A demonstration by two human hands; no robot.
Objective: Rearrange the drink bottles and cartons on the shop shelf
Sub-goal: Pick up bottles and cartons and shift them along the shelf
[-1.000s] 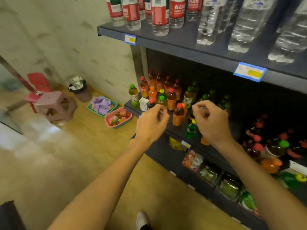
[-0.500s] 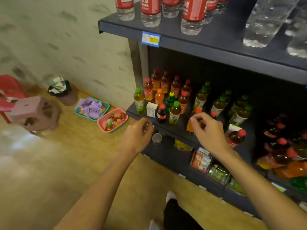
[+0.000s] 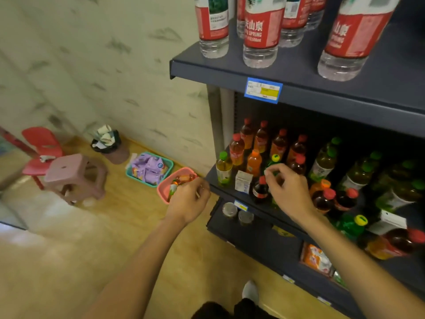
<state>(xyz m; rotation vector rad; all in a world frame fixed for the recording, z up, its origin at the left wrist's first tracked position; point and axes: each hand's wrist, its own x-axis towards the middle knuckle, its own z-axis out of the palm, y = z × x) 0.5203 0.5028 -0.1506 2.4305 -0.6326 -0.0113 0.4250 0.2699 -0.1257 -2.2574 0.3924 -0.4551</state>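
The middle shelf (image 3: 213, 184) holds red-capped tea bottles (image 3: 236, 150), an orange bottle (image 3: 253, 162), green-capped bottles (image 3: 323, 162), a small white carton (image 3: 243, 184) and a dark cola bottle (image 3: 260, 191). My right hand (image 3: 288, 192) reaches over the front row. Its thumb and forefinger curl round the shoulder of a green bottle with a yellow cap (image 3: 274, 158). My left hand (image 3: 188, 200) hovers at the shelf's left front corner, fingers curled in, holding nothing I can see. Farther right lie another green bottle (image 3: 350, 224) and a white carton (image 3: 388, 223).
Large water bottles (image 3: 261, 31) stand on the top shelf (image 3: 322, 88). Two jars (image 3: 230, 209) and snack packs (image 3: 317, 259) sit on the lower shelf. On the floor to the left are a pink basket (image 3: 164, 188), a teal basket (image 3: 149, 168), a bin (image 3: 110, 146) and a pink stool (image 3: 73, 173).
My view has moved closer and to the left along the shelf. Both hands shifted left with it. The right hand went from the orange bottles to the green bottle.
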